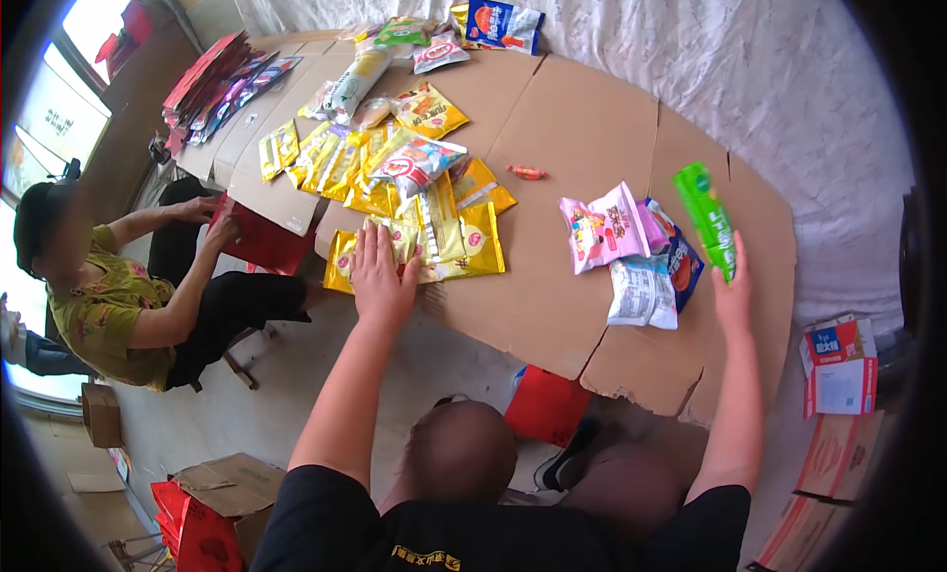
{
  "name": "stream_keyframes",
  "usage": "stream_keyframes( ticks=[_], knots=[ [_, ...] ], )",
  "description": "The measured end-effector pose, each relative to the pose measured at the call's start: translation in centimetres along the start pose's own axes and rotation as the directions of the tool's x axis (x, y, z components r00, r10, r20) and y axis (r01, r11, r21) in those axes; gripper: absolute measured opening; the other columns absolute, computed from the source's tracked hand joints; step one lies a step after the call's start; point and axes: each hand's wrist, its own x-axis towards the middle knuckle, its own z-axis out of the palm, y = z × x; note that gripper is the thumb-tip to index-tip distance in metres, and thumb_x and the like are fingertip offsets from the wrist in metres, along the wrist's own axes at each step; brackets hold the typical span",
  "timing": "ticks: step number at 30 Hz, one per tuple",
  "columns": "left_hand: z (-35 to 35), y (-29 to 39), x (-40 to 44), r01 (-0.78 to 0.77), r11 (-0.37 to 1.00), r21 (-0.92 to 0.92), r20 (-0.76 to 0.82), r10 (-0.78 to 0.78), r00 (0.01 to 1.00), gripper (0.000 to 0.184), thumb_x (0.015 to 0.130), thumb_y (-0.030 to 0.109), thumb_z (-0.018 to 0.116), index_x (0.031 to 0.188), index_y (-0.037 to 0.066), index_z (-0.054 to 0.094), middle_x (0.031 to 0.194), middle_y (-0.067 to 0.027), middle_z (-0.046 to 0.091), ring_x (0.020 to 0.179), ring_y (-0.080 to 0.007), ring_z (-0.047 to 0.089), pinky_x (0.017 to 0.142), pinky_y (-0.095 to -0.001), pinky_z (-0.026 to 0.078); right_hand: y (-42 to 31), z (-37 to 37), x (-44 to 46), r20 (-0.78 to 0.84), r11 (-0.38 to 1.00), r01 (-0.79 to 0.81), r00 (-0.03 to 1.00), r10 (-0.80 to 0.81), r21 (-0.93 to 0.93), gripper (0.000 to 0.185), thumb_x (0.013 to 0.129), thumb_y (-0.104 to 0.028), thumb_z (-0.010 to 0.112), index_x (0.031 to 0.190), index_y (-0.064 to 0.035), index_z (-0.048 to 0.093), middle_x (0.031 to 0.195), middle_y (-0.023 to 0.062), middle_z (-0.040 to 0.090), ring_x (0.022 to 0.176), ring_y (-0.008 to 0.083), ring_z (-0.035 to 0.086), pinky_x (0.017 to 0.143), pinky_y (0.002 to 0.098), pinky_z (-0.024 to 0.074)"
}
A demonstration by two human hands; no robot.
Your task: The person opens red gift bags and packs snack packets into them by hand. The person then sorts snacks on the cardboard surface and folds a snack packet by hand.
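Pinched shut on the near end of a long green packet (pixel 698 212), the right hand (pixel 731 286) holds it over the right part of the table (pixel 572 108). Most of the packet sticks out beyond the fingertips, its far end leaning left, with only the lowest corner inside the grip. How the thumb and fingers divide around that corner is too small to tell.

Just left of the packet, and apart from it, sits a small group: a pink packet (pixel 602 229), a silver-white packet (pixel 644 291) nearer the person, and a dark blue packet (pixel 685 266) partly under them. Farther left lies a small red piece (pixel 527 173) by itself.

The left hand (pixel 380 274) is unclenched, palm down with fingers extended, resting on the near edge of a heap of yellow packets (pixel 480 239). A white-and-red packet (pixel 422 166) lies on top of that heap, and a long pale packet (pixel 357 82) lies beyond it.

At the far edge stands a blue-and-white packet (pixel 503 26), in front of a patterned cloth (pixel 651 30). To the left, a seated co-worker (pixel 109 311) holds a red folder (pixel 264 245), below a stack of red folders (pixel 205 84) on the table's far left end.
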Motion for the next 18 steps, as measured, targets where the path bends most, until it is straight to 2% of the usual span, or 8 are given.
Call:
stream_keyframes(
  ticks=[3,5,7,11,12,15,17,18],
  knots=[
    [-0.5,-0.6,-0.1,-0.043,0.997,-0.068,-0.042,0.04,0.998,0.067,0.091,0.036,0.06,0.143,-0.001,0.042,0.152,-0.0231,0.037,0.144,-0.0387,0.031,0.117,-0.0494,0.025,4.6,-1.7,-1.9,-0.182,1.0,0.026,0.983,-0.025,0.002,0.069,0.087,0.005,0.058,0.15,-0.0082,0.036,0.15,0.0197,0.041,0.139,0.0339,0.039,0.115,0.0422,0.0312],
    [-0.8,-0.8,0.3,-0.05,0.996,-0.078,-0.018,0.049,0.999,0.061,0.089,0.028,0.061,0.14,-0.001,0.046,0.149,-0.0245,0.041,0.141,-0.0397,0.035,0.114,-0.0502,0.03,6.4,-3.2,-4.0,-0.335,0.961,0.012,0.936,-0.108,-0.275,0.069,0.085,0.005,0.061,0.149,-0.0068,0.038,0.147,0.0225,0.042,0.138,0.0385,0.039,0.114,0.0455,0.0312],
    [-2.5,-0.3,1.4,0.011,0.999,-0.038,0.198,-0.003,0.98,0.058,0.089,0.022,0.058,0.141,-0.001,0.046,0.149,-0.0251,0.041,0.14,-0.0405,0.037,0.113,-0.0496,0.032,9.6,-4.1,-6.3,-0.338,0.882,-0.004,0.924,-0.176,-0.471,0.073,0.08,0.001,0.069,0.147,-0.0084,0.04,0.143,0.0249,0.044,0.137,0.041,0.038,0.113,0.0474,0.033],
    [0.3,-2.2,1.0,-0.108,0.992,-0.068,-0.035,0.106,0.994,0.048,0.09,0.016,0.053,0.135,-0.001,0.052,0.146,-0.0254,0.044,0.136,-0.0417,0.042,0.111,-0.0474,0.036,8.8,-6.2,-9.3,-0.465,0.861,-0.234,0.885,-0.003,-0.451,0.07,0.083,-0.008,0.07,0.147,-0.0109,0.042,0.146,0.0219,0.042,0.135,0.0412,0.04,0.11,0.0479,0.036],
    [0.2,-2.0,1.0,-0.096,0.992,-0.086,-0.045,0.092,0.995,0.046,0.09,0.015,0.053,0.133,-0.001,0.055,0.145,-0.0246,0.046,0.136,-0.0408,0.042,0.111,-0.0479,0.036,8.9,-6.7,-10.0,-0.474,0.859,-0.247,0.88,0.005,-0.449,0.07,0.083,-0.008,0.07,0.147,-0.0109,0.042,0.146,0.0219,0.042,0.135,0.0412,0.04,0.11,0.0479,0.036],
    [2.8,-3.8,1.2,-0.168,0.983,0.075,-0.031,0.171,0.985,0.044,0.09,0.014,0.052,0.132,-0.001,0.056,0.145,-0.0232,0.047,0.136,-0.039,0.043,0.111,-0.0484,0.035,6.4,-6.9,-10.0,-0.305,0.626,-0.363,0.93,0.203,-0.69,0.071,0.085,-0.033,0.069,0.148,-0.0157,0.041,0.151,0.0202,0.037,0.137,0.0398,0.038,0.111,0.0532,0.0332],
    [1.0,-2.4,0.9,-0.069,0.995,-0.071,-0.071,0.064,0.995,0.04,0.091,0.013,0.053,0.128,0.002,0.06,0.143,-0.0203,0.051,0.136,-0.0366,0.045,0.11,-0.0492,0.036,4.3,-6.1,-9.9,-0.285,0.577,-0.181,0.954,-0.095,-0.797,0.072,0.083,-0.026,0.07,0.148,-0.0137,0.04,0.154,0.0199,0.033,0.141,0.0399,0.032,0.115,0.0543,0.0273],
    [0.4,-2.2,0.9,-0.052,0.992,-0.117,-0.078,0.043,0.996,0.038,0.091,0.013,0.052,0.127,0.003,0.06,0.142,-0.0191,0.052,0.135,-0.0363,0.046,0.11,-0.049,0.036,2.9,-5.6,-9.7,-0.268,0.604,-0.151,0.958,-0.107,-0.782,0.072,0.083,-0.026,0.07,0.148,-0.0137,0.04,0.154,0.0199,0.033,0.141,0.0399,0.032,0.115,0.0543,0.0273]
  ],
)
